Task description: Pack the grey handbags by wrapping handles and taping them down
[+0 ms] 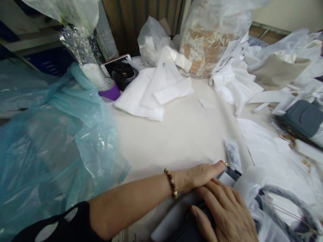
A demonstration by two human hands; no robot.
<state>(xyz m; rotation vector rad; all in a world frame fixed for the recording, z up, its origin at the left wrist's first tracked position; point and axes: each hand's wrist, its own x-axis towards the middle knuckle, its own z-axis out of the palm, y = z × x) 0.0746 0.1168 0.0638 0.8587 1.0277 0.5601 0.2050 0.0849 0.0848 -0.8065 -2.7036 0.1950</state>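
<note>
My left hand (202,174) reaches in from the lower left, a beaded bracelet (171,183) on its wrist. Its fingers are stretched flat along the edge of a dark grey item (233,173) partly wrapped in white paper. My right hand (227,211) lies over the same dark grey item at the bottom edge, fingers spread flat, partly covering my left hand. Neither hand grips anything. A small whitish packet (233,154) lies just beyond my left fingertips. A grey strap (290,198) in clear plastic curves to the right of my hands.
A big pale blue plastic bag (50,141) fills the left. Folded white sheets (151,94) lie at the table's far middle, beside a black item (123,74). Behind stands a clear bag of brown paper shreds (209,40). At the right are loose white wrappings (234,84) and a grey bag (302,117).
</note>
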